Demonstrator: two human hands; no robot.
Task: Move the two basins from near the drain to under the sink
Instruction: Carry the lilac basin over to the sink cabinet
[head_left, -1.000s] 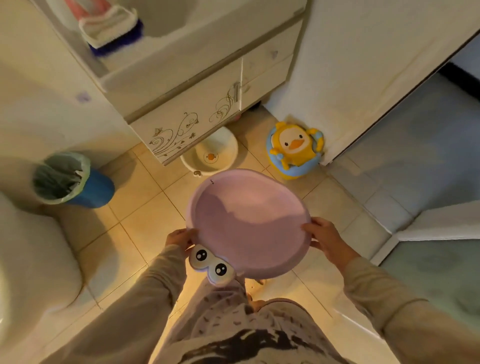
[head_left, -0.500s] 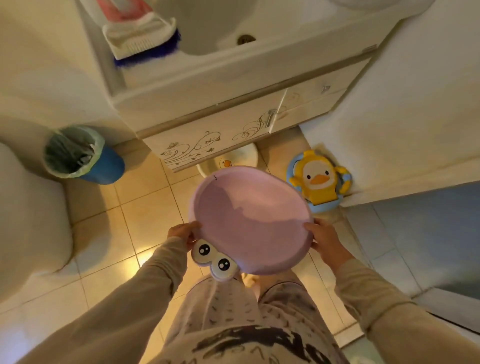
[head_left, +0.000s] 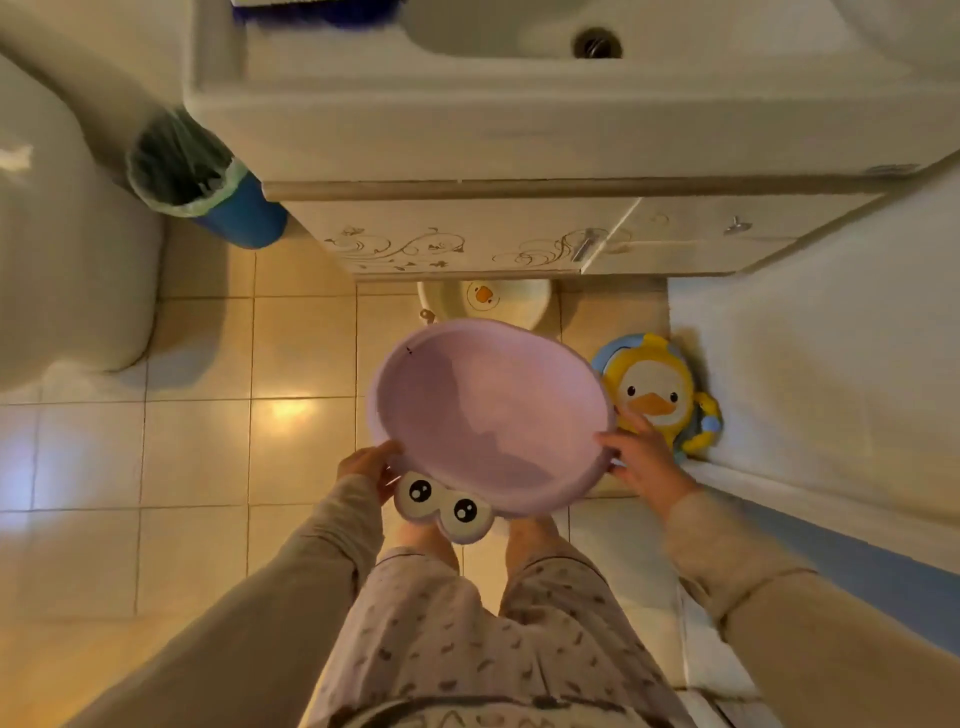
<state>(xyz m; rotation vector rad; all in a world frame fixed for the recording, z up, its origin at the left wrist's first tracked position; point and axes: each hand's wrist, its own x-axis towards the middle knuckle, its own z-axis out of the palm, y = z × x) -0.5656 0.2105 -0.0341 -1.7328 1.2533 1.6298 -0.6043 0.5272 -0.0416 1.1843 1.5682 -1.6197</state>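
Note:
I hold a round pink basin (head_left: 488, 415) with two cartoon eyes on its near rim, tilted, above the tiled floor in front of the sink cabinet. My left hand (head_left: 370, 462) grips its near-left rim beside the eyes. My right hand (head_left: 641, 457) grips the right rim. A white basin (head_left: 511, 306) with a duck picture sits on the floor, partly tucked under the cabinet (head_left: 467, 239), just beyond the pink basin. The sink (head_left: 519, 78) with its drain hole is at the top.
A yellow duck potty seat (head_left: 657, 395) leans at the right wall beside my right hand. A blue bin (head_left: 208, 192) with a green liner stands left of the cabinet. The toilet (head_left: 67, 249) fills the left side. My bare feet are below the basin.
The view has swung so the sink cabinet is square ahead and closer. The pink basin stays in both hands, now nearer the duck seat and the white basin.

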